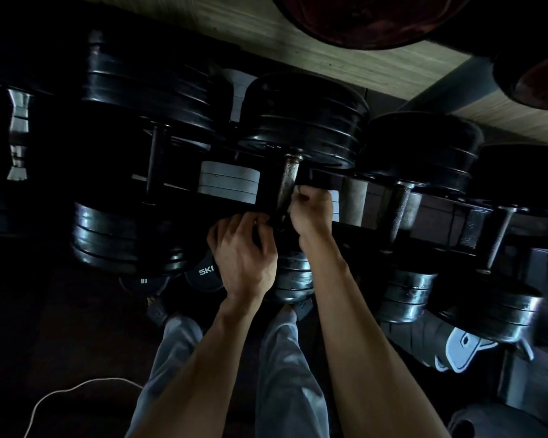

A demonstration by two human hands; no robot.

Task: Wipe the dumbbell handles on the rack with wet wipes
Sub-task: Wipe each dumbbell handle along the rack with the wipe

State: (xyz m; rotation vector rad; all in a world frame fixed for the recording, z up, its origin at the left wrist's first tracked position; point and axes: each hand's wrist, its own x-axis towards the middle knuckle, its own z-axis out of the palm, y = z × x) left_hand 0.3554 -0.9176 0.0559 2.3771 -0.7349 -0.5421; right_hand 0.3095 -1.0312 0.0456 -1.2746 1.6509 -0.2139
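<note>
Left hand [244, 257] and right hand [312, 213] curled at near end of middle dumbbell handle [287, 181] on rack [424, 230]; grip contents too dark to tell, wipe not visible. Risk: heavy dumbbell rolling, pinching fingers.

Black dumbbell plates [301, 121], rusty speckled grey handle [287, 181], grey trousers [285, 374]

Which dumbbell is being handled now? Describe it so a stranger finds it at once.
Look at the rack's top row of black dumbbells. Take the dumbbell in the middle, above the person's legs. Only its rusty handle has both hands at its lower end, left hand and right hand.
</note>
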